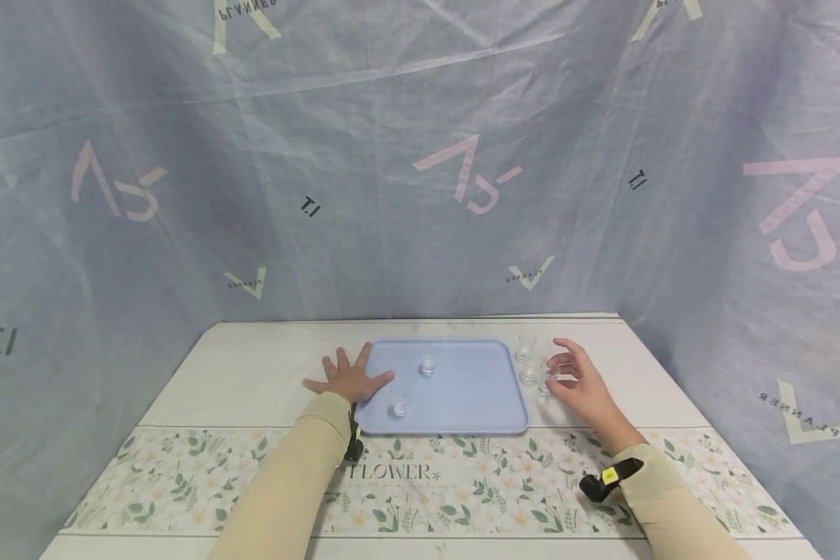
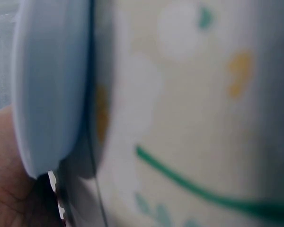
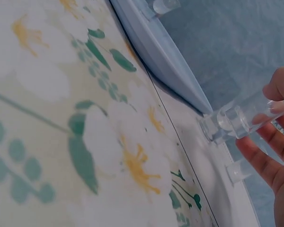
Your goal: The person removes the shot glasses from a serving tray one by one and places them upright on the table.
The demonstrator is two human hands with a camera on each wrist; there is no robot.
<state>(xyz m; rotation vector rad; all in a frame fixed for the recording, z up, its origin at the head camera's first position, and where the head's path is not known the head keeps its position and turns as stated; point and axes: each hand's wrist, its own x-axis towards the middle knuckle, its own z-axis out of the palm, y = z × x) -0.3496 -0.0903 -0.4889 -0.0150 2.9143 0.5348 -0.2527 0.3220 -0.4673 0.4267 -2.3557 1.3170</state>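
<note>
My left hand [image 1: 350, 381] lies with its fingers spread at the left rim of a light blue tray [image 1: 472, 397], the thumb reaching over onto it. On the tray stand two small clear shot glasses, one near the back [image 1: 429, 364] and one near the front left [image 1: 400, 407]. To the tray's right, my right hand [image 1: 579, 385] pinches a clear shot glass [image 3: 241, 122] between thumb and fingers. Close by on the table are more shot glasses, such as one at the back [image 1: 525, 348] and one beside the tray [image 1: 529, 372]. The left wrist view shows mostly tray rim and cloth.
A white tablecloth with a floral band [image 1: 462, 490] covers the table. Grey-blue printed sheets [image 1: 378, 257] hang behind it and along both sides. Each wrist carries a black strap, the right one [image 1: 610, 476] bearing a yellow label.
</note>
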